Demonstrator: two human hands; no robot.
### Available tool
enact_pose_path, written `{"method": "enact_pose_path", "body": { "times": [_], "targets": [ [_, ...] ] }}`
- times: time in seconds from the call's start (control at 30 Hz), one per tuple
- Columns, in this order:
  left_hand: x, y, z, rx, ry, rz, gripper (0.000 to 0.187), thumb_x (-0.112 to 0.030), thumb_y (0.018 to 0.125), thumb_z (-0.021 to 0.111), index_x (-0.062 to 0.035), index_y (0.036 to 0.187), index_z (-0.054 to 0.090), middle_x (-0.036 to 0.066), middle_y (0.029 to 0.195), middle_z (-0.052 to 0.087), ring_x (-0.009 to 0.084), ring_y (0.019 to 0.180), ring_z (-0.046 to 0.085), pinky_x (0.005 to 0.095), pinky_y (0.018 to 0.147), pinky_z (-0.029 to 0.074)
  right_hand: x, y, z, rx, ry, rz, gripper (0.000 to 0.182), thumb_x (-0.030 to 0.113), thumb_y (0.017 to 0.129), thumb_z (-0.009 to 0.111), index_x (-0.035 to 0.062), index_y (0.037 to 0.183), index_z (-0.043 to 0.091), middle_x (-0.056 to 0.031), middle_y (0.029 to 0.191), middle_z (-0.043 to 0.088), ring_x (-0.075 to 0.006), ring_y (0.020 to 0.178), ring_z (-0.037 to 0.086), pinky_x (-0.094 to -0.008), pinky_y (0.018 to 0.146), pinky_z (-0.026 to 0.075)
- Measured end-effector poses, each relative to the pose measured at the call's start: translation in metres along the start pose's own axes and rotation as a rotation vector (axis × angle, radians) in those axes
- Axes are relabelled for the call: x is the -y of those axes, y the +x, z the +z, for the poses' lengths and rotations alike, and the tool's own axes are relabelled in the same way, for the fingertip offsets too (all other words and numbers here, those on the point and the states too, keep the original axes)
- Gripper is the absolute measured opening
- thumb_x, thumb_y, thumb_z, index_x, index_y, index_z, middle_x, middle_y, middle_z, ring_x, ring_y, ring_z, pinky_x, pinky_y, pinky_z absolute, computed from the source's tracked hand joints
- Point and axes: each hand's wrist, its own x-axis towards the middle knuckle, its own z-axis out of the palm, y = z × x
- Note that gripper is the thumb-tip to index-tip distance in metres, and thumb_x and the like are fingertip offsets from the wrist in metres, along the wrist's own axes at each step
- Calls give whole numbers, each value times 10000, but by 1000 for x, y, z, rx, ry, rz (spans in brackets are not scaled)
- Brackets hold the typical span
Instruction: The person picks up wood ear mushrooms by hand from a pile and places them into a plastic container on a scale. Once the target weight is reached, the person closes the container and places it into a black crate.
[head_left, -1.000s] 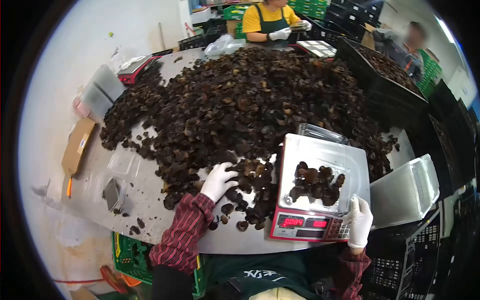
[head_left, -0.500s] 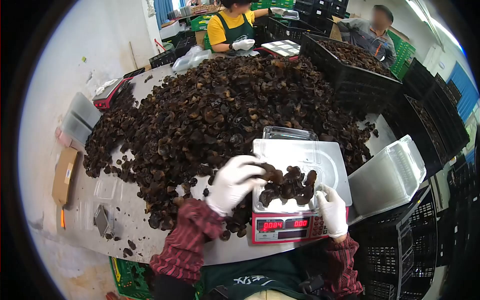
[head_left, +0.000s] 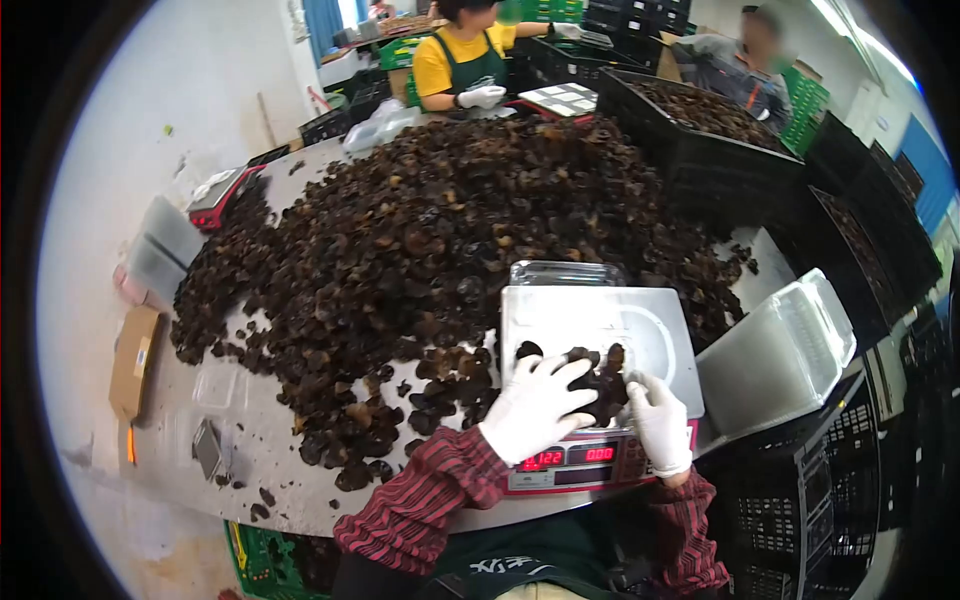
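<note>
A scale (head_left: 655, 345) with a pale plate and a red front stands before me; its partly covered display reads about 0.122. On it lies a clear plastic tray holding dark wood ear mushrooms (head_left: 606, 385). My left hand (head_left: 540, 405), in a white glove, rests over the mushrooms with its fingers spread, hiding part of them. At the tray's right edge my right hand (head_left: 660, 425), also gloved, has its fingertips closed on the rim. Behind the scale's plate sits another clear tray (head_left: 566, 273). A large heap of wood ear mushrooms (head_left: 450, 220) covers much of the table.
Stacked clear trays (head_left: 780, 345) lean at the right, beside black crates (head_left: 770, 515). A black crate of mushrooms (head_left: 700, 150) stands at the back right. A second scale (head_left: 215, 200) and a cardboard piece (head_left: 133, 362) are at left. Two people (head_left: 465, 65) are across the table.
My left hand has moved right and down onto the mushrooms in the tray, its fingers now spread. The display rose from 0.084 to about 0.122. My right hand stays at the tray's edge.
</note>
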Motion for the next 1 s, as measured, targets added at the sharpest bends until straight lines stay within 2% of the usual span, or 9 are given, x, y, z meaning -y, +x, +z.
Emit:
{"method": "enact_pose_path", "body": {
  "times": [0.07, 0.2, 0.33, 0.4, 0.53, 0.7, 0.87, 0.9, 1.0],
  "targets": [
    [2, -2, -4, -13, -40, -9, 269, -249, 790, 697, -150, 1039, 686, 71, 1234, 577, 270, 1155, 502, 421, 969, 389, -3, 1, 0, -25, -92, -38, 302, 220, 926, 586, 0, 1131, 616, -140, 658, 617, -183, 559, 601, -323, 565, 473],
    [7, -22, -21, -287, -193, -9, 302, -119, 726, 751, -107, 1023, 694, 97, 1189, 604, 301, 1121, 545, 407, 942, 426, 4, 2, -12, -60, -14, 19, 308, 219, 915, 613, -8, 1124, 623, -91, 622, 587, -133, 554, 572, -290, 543, 454],
    [48, -85, -21, -353, -172, -437, 288, -14, 771, 662, -70, 1053, 685, 132, 1132, 621, 301, 1070, 579, 364, 927, 463, 28, 4, -26, -161, 233, 54, 211, 161, 932, 617, -4, 1054, 663, -30, 756, 631, -45, 590, 533, -203, 524, 432],
    [75, -132, -21, -232, 20, -568, 342, -34, 776, 657, -90, 1113, 667, 119, 1148, 619, 290, 1084, 572, 365, 942, 454, 22, 6, -31, -245, -49, -149, 197, 136, 947, 582, -7, 1050, 670, -15, 827, 654, -57, 722, 524, -217, 659, 447],
    [80, -183, -36, -126, -7, -773, 375, -44, 777, 657, -83, 1150, 650, 115, 1170, 613, 288, 1098, 563, 361, 950, 446, 24, 1, -27, -280, 80, -68, 211, 154, 961, 558, -4, 1040, 674, 8, 883, 641, -49, 685, 508, -208, 606, 435],
    [68, -176, -26, -67, -109, -725, 537, -120, 718, 746, -143, 1237, 610, 120, 1296, 538, 301, 1188, 498, 380, 1004, 409, -4, -7, -15, -273, 205, 96, 213, 159, 976, 533, -10, 1007, 660, 17, 712, 571, -17, 464, 421, -183, 436, 336],
    [65, -158, -13, 142, 106, -642, 683, -220, 646, 804, -232, 1289, 573, 134, 1359, 477, 345, 1208, 459, 411, 1026, 393, -11, -17, -23, -255, 190, 103, 209, 147, 973, 535, -17, 1004, 662, 13, 734, 588, -17, 479, 435, -185, 436, 344],
    [69, -164, -5, 203, 83, -675, 618, -206, 637, 801, -231, 1228, 620, 118, 1352, 482, 349, 1160, 481, 414, 1001, 415, -13, -19, -27, -254, 165, 82, 204, 140, 970, 538, -18, 1000, 664, 7, 751, 601, -17, 484, 440, -184, 436, 350],
    [91, -185, 18, -5, -38, -680, 286, -54, 657, 744, -95, 936, 698, 94, 1105, 591, 298, 1054, 545, 371, 903, 465, -16, -22, -32, -265, 204, 118, 191, 124, 962, 543, -17, 989, 668, -8, 787, 628, -19, 490, 450, -185, 439, 367]
  ]
}}
